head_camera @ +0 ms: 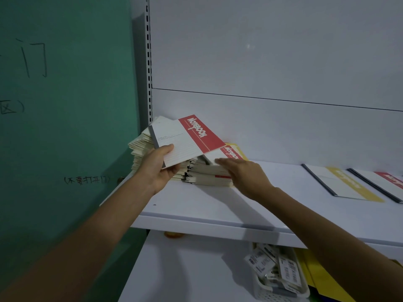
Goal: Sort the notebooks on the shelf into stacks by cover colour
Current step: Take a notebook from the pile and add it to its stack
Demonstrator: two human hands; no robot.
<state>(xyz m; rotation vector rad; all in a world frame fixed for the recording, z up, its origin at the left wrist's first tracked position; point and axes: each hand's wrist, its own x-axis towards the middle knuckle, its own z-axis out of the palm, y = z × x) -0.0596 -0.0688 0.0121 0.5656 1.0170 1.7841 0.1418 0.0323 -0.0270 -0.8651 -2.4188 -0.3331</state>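
Observation:
My left hand [158, 165] grips a red-banded notebook [187, 139] by its near corner and holds it tilted above the mixed pile of notebooks [196, 173] at the shelf's left end. My right hand [242, 173] lies with straight fingers on the pile's top notebook [229, 154], also red-banded, with a yellow cover edge showing under it. Far right on the shelf [218, 203] lie a yellow-banded notebook [342, 184] and, beside it, a red-banded notebook [383, 182], each flat.
A green wall [65, 105] with handwriting stands close on the left, next to the slotted shelf upright [148, 62]. On the lower shelf sit a white basket of tags [277, 275] and yellow sheets [322, 277]. Bare shelf surface lies between the pile and the sorted notebooks.

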